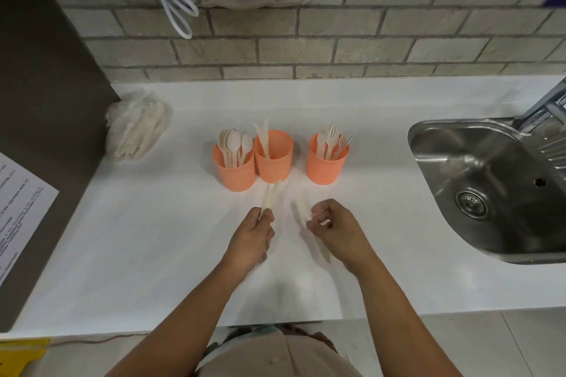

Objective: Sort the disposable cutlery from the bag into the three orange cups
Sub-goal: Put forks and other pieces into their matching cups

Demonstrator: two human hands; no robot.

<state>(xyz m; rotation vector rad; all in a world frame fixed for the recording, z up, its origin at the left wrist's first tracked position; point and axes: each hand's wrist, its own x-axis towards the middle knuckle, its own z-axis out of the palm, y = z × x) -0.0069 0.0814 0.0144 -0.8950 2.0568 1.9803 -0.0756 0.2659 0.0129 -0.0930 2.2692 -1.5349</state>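
Observation:
Three orange cups stand in a row on the white counter: the left cup (235, 173) holds several spoons, the middle cup (274, 159) two knives, the right cup (326, 167) several forks. My left hand (254, 236) grips two pale knives (269, 197) that point up toward the middle cup. My right hand (335, 225) pinches another pale knife (303, 208), blurred, just right of the left hand. The clear plastic bag (136, 127) with more cutlery lies at the far left of the counter.
A steel sink (490, 187) with a tap is set in the counter at the right. A dark cabinet side (46, 86) with a printed sheet (18, 211) bounds the left. A brick wall with white cables runs behind. The counter's front edge (275, 320) is close to my body.

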